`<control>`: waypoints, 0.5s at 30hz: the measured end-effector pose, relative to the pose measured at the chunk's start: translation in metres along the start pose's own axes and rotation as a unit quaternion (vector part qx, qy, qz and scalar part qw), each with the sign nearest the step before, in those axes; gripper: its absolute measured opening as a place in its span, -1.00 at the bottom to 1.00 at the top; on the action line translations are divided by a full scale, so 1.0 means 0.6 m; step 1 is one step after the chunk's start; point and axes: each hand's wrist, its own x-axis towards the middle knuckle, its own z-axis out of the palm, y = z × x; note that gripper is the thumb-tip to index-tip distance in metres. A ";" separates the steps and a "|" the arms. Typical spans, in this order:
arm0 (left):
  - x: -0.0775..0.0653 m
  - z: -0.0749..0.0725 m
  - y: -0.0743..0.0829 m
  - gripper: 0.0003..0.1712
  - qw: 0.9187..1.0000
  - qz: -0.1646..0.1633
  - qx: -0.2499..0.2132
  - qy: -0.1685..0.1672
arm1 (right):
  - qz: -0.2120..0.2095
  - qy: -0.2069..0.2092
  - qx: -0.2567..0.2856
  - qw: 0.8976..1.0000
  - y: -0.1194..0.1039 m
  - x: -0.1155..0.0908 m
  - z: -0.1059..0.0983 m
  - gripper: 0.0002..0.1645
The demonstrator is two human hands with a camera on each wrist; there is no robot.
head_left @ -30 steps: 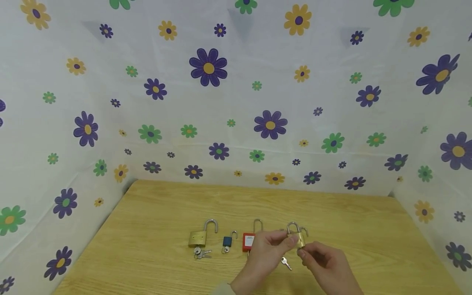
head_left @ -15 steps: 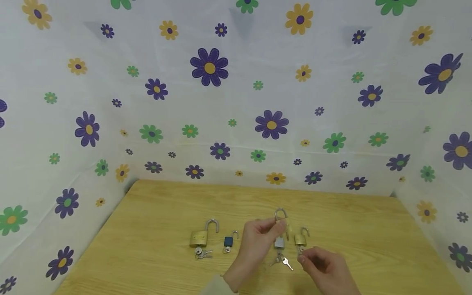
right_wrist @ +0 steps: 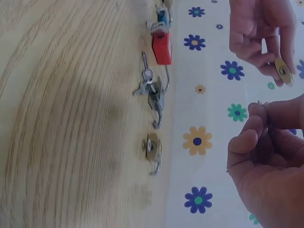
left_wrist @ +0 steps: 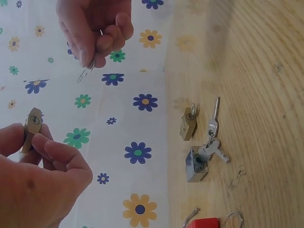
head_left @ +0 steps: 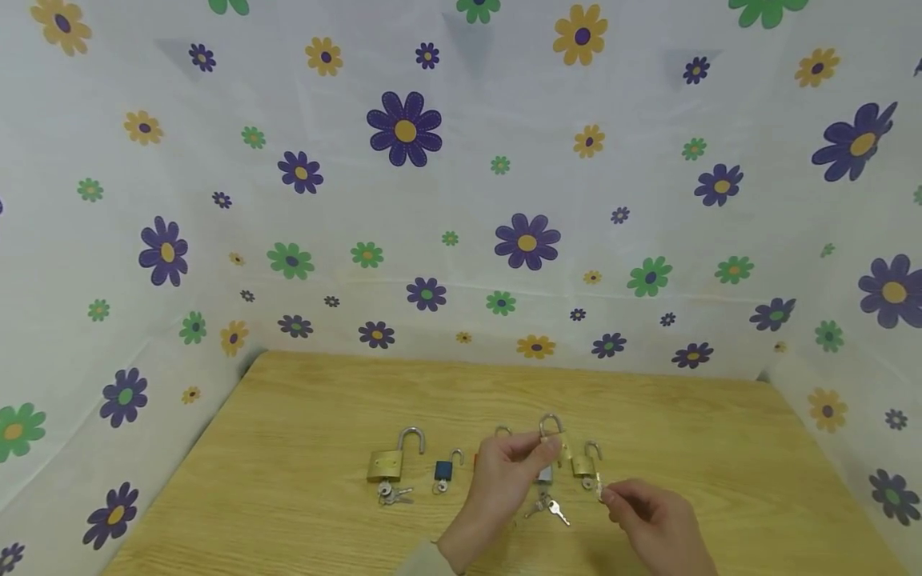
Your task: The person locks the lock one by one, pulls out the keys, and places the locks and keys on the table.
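In the head view, my left hand holds up a brass padlock, pinched between thumb and fingers, its steel shackle pointing upward. The left wrist view shows the keyhole in its end, with no key in it. To the right, my right hand pinches a small silver key by thumb and fingertips, apart from that padlock. Behind the hands on the table lie a silver padlock with keys and a small brass padlock, its shackle open. A red padlock is mostly hidden by my left hand in the head view.
Further left on the wooden table are a large brass padlock and a small blue padlock, both with raised shackles and keys. A flower-patterned sheet encloses the back and sides.
Both hands were together at the brass padlock; they have since separated, my left hand shifting left with the padlock, my right hand slightly right with the key. The silver and small brass padlocks became visible.
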 end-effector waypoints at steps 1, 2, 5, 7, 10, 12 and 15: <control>0.000 0.000 0.000 -0.66 1.000 -0.001 -0.001 0.000 | 0.016 -0.003 -0.014 1.000 0.003 0.002 -0.005 -0.91; -0.001 -0.001 0.000 -0.66 1.000 -0.002 -0.002 0.000 | 0.028 -0.007 -0.028 0.999 0.005 0.005 -0.009 -0.91; -0.001 -0.003 -0.002 -0.66 1.000 -0.006 -0.006 -0.003 | 0.045 -0.018 -0.069 0.996 0.017 0.015 -0.024 -0.87; 0.000 -0.005 -0.004 -0.65 1.000 -0.007 -0.008 -0.006 | 0.060 -0.029 -0.097 0.993 0.028 0.022 -0.034 -0.83; 0.000 -0.008 -0.006 -0.64 1.000 -0.014 -0.011 -0.012 | 0.083 -0.048 -0.129 0.987 0.046 0.034 -0.048 -0.76; 0.000 -0.009 -0.008 -0.63 1.000 -0.021 -0.013 -0.013 | 0.097 -0.060 -0.145 0.983 0.055 0.039 -0.055 -0.74; -0.002 -0.011 -0.011 -0.63 0.999 -0.030 -0.017 -0.012 | 0.095 -0.071 -0.164 0.979 0.065 0.044 -0.063 -0.74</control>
